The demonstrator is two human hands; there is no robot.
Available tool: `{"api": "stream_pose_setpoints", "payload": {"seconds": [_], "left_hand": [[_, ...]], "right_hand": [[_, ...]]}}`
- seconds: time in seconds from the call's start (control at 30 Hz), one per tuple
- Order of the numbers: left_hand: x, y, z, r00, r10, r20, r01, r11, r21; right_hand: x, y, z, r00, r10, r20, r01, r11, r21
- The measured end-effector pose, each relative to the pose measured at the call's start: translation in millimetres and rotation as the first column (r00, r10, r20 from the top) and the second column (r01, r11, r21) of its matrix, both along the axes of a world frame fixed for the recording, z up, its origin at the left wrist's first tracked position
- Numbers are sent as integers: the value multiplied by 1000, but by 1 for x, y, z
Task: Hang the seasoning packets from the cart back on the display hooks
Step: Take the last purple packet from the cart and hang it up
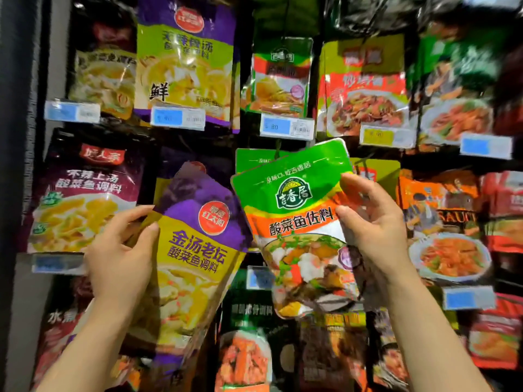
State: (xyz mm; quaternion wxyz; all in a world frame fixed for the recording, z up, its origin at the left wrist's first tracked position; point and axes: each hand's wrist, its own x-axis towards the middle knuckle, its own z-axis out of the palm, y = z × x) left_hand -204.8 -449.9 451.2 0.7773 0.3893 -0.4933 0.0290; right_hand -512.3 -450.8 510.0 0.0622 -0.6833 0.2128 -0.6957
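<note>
From the head camera I see two seasoning packets held up in front of the display, one in each hand. My left hand (121, 250) holds a purple-and-yellow packet (195, 250) by its left edge, the thumb curled over the front and the fingers behind; this grip is clamped on the pouch. The packet tilts to the right, has a red round logo on the purple top, purple lettering on a yellow band, and a picture of a yellow soup below.

My right hand (373, 230) pinches a green packet (294, 222) at its right edge, fingers curled onto the front. Its top is green with a round crest, an orange band crosses the middle, and a bowl of fish and vegetables fills the lower half. It tilts to the left, and its left edge sits just beside the purple one. A second green top (254, 158) peeks out directly behind it; I cannot tell whether it hangs on a hook or is in the hand.

Behind both, rows of other packets (184, 60) hang on the display with price tags (286, 127) beneath them. The picture is blurred towards the edges.
</note>
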Motion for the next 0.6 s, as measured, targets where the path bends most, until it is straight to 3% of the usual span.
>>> {"api": "stream_pose_setpoints", "payload": {"seconds": [0.1, 0.2, 0.4, 0.6], "left_hand": [[-2, 2, 20, 999, 41, 4, -40, 999, -12], [-3, 3, 30, 991, 121, 52, -122, 992, 14], [8, -3, 26, 965, 210, 157, -218, 975, 38], [21, -10, 16, 847, 344, 406, -352, 934, -57]], "right_hand": [[9, -33, 16, 961, 191, 199, -210, 974, 80], [19, -57, 21, 938, 219, 269, -258, 958, 122], [30, -77, 16, 907, 225, 357, -293, 944, 149], [31, -93, 4, 905, 233, 356, -308, 936, 170]]}}
